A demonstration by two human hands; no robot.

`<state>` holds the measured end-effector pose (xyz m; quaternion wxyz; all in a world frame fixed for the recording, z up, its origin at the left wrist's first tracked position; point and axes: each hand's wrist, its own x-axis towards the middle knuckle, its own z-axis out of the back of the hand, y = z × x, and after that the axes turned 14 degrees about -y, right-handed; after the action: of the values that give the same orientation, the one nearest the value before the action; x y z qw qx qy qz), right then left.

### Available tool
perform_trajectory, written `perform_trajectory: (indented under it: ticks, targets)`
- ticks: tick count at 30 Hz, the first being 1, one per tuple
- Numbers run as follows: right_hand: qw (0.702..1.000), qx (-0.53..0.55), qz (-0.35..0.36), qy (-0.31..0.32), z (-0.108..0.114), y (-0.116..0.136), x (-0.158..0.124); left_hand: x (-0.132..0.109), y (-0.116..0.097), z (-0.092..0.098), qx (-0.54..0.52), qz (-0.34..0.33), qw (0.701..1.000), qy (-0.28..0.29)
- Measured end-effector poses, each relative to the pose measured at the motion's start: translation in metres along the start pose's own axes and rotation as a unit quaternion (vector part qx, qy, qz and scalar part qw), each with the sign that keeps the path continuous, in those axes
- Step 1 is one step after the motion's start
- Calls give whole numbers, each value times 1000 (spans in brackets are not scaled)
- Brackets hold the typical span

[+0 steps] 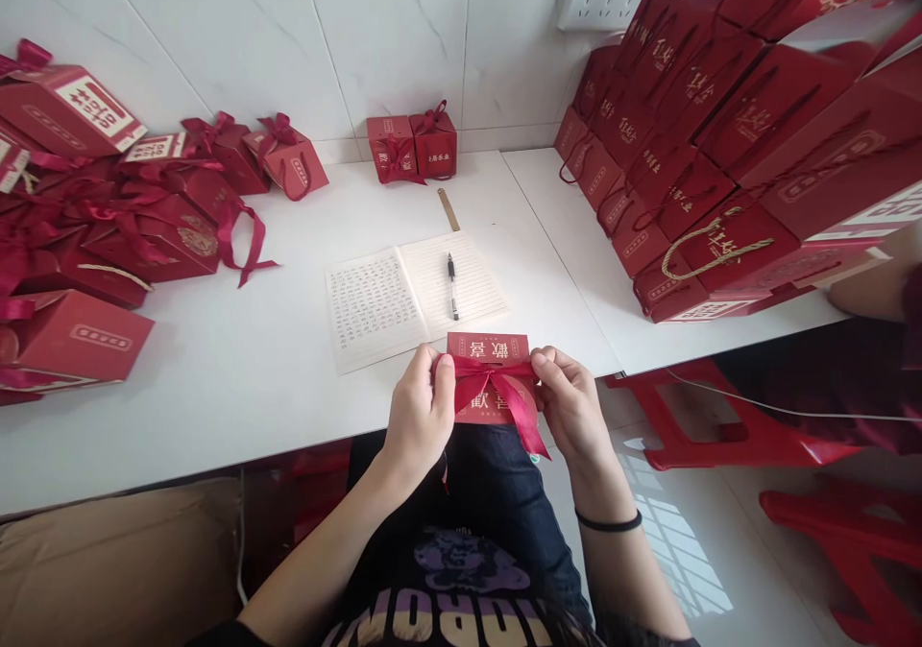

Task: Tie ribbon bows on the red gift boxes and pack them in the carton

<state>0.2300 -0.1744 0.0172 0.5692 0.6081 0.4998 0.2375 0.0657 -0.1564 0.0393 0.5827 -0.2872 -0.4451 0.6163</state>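
Observation:
Between my hands, at the table's front edge, is a small red gift box [497, 412] with pale printed characters. A dark pink ribbon [497, 375] is tied in a bow across its top, one tail hanging down over the box's near right side. My left hand [424, 399] pinches the left loop of the ribbon between thumb and fingers. On the other side, my right hand [569, 397] pinches the right loop. Both loops are stretched out sideways. Just beyond the box lies an open notebook [468, 287] with handwriting on its left page, a pen [452, 287] resting on the right page.
Several ribboned red boxes [86, 335] are heaped at the left. Two small boxes [412, 148] stand by the wall, near a brass-coloured ruler [448, 209]. A tall stack of red boxes [684, 148] fills the right, with another person's arm [875, 277] beside it. Red stools [720, 417] stand below.

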Motion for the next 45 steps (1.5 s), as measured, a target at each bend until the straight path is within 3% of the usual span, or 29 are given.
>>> perform_trajectory:
  ticks: [4, 7, 10, 13, 16, 18, 22, 26, 32, 34, 36, 38, 40, 45]
  targets:
    - [999, 31, -26, -5, -1, -4, 1, 1, 1, -1, -9, 19, 1000, -1]
    - [1000, -10, -22, 6, 4, -5, 3, 3, 1, 0, -38, 61, 997, 29]
    - [998, -58, 22, -2, 18, -1, 3, 7, 0, 3, -67, 91, 991, 73]
    - [985, -149, 89, -17, 35, 6, -2, 12, -2, 9, -62, 81, 992, 68]
    - [956, -263, 105, 74, 46, 14, -14, 17, -4, 13, -31, 40, 997, 62]
    - [940, -298, 92, 136, 46, 16, -22, 20, -6, 12, -11, -2, 996, 92]
    - [933, -308, 95, 158, 40, 13, -34, 21, -11, 7, 0, -73, 987, 142]
    - [938, -292, 92, 163, 38, 5, -39, 17, -15, 1, -21, -59, 987, 149]
    - [930, -308, 129, 152, 46, 3, -44, 10, -12, -6, -42, -33, 992, 111]
    - [916, -336, 131, 177, 52, 5, -47, 8, -13, -7, -46, -17, 993, 105]
    - [890, -372, 94, 247, 55, 7, -53, 6, -15, -8, -48, -3, 995, 93]
    - [861, -389, 38, 325, 52, 4, -59, 4, -18, -8, -45, 6, 996, 80]
    - [862, -371, 13, 346, 40, -3, -65, 4, -21, -6, -40, 11, 996, 76]
    - [927, -289, 68, 231, -10, -33, -67, 10, -21, 7, -86, 37, 989, 111]
